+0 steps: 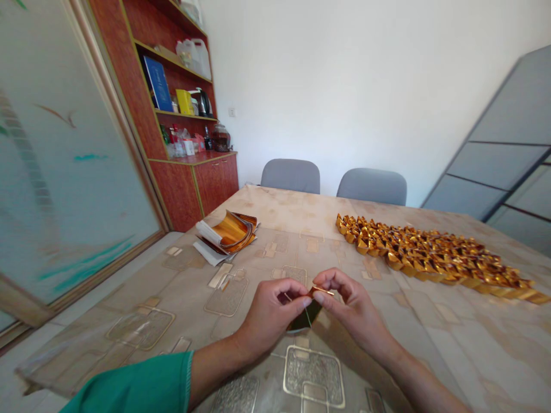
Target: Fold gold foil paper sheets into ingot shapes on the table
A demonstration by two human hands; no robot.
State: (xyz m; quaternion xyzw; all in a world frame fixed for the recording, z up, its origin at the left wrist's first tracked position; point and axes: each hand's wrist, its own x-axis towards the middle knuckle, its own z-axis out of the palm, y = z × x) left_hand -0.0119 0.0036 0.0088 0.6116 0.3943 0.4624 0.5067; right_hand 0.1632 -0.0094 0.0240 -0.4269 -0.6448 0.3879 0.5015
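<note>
My left hand (pixel 275 307) and my right hand (pixel 350 304) meet over the near middle of the table, each closed in a pinch on one piece of gold foil paper (pixel 315 312). Its upper edge folds between the fingertips, and a darker part hangs below them, partly hidden by my left hand. To the left lies a stack of curled gold and white paper sheets (pixel 232 232). Many folded gold pieces (pixel 430 255) stand in packed rows at the right.
A patterned covering lies over the table (pixel 181 292). Two grey chairs (pixel 290 175) stand at its far side, by the white wall. A red-brown shelf unit (pixel 189 183) holds bottles and boxes at the back left, beside a frosted glass door (pixel 69 149).
</note>
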